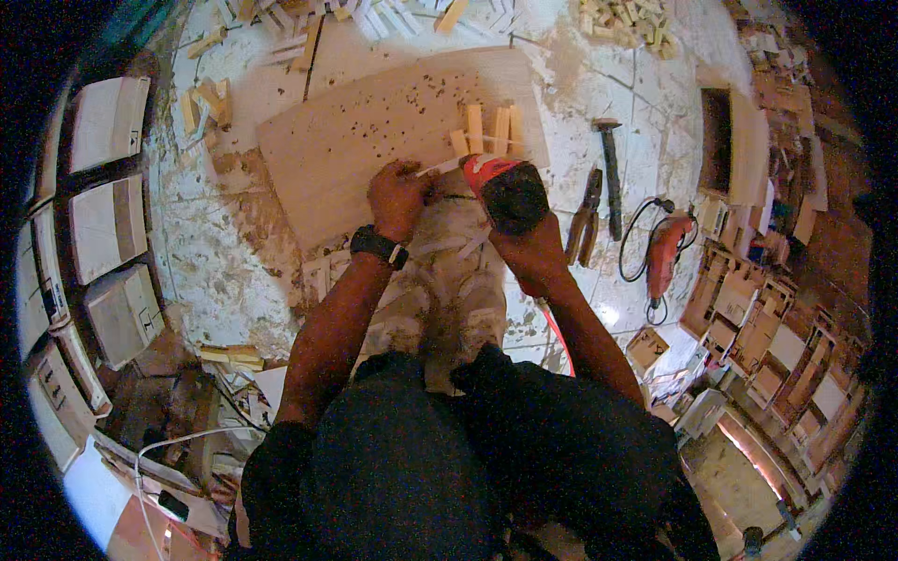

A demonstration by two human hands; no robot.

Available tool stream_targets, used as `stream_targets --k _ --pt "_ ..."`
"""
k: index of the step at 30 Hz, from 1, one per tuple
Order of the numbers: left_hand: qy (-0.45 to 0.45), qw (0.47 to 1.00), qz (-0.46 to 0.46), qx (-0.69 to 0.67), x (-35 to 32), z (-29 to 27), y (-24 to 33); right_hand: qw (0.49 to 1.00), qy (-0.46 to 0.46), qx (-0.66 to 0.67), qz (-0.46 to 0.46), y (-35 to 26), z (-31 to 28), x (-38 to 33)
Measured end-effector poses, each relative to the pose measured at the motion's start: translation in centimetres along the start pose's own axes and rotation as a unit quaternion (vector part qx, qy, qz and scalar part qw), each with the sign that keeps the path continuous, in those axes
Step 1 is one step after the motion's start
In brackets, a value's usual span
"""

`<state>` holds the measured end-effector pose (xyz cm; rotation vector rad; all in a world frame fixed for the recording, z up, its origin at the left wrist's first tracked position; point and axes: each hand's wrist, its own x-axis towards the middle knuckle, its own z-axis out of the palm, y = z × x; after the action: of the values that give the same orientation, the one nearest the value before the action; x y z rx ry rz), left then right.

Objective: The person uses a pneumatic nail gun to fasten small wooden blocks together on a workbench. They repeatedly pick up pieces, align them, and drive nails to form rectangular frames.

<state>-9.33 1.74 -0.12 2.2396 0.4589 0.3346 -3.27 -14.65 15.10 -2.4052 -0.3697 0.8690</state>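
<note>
My right hand (533,252) is closed around a red-and-black power tool (513,194), whose exact kind I cannot make out. The tool's front points away from me, over the near right part of a flat brown board (327,140). Left of it, my left hand (398,198) has its fingers pinched at the end of a thin pale strip (440,169) that runs toward the tool's front. A dark watch (379,247) is on that wrist. Beyond the tool, several short wooden pieces (474,123) lie on the board, among scattered dark specks.
To the right lie a hammer (610,178), pliers (584,217) and a red corded power tool (662,257) on the stained pale floor (645,89). Wooden panels (108,229) line the left side. Wood offcuts (636,21) are piled at the far side, and wooden frames (748,318) crowd the right.
</note>
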Motion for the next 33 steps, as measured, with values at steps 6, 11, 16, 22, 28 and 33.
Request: stream_targets --k 6,11,16,22,28,33 --pt "-0.082 0.909 -0.298 -0.278 0.1 -1.1 0.7 0.993 0.052 0.02 0.108 0.2 -2.0 -2.4" --pt "-0.125 0.906 -0.317 -0.253 1.2 -2.1 1.2 0.951 0.143 0.247 0.116 2.6 -4.5 -4.5" --pt "-0.147 0.894 -0.341 -0.249 1.2 -2.1 1.2 0.948 0.183 0.261 0.022 6.0 -5.1 -4.8" --pt "-0.088 0.965 -0.246 0.013 1.2 -3.4 0.8 0.937 0.2 0.284 0.02 9.1 -4.8 -5.9" --pt "-0.033 0.996 0.071 0.049 7.2 -2.0 4.7 0.941 0.217 0.252 0.065 10.9 -5.5 -6.6" --pt "-0.16 0.942 0.29 0.058 15.9 8.2 11.8 0.92 0.231 0.306 0.078 11.4 -6.3 -7.1"
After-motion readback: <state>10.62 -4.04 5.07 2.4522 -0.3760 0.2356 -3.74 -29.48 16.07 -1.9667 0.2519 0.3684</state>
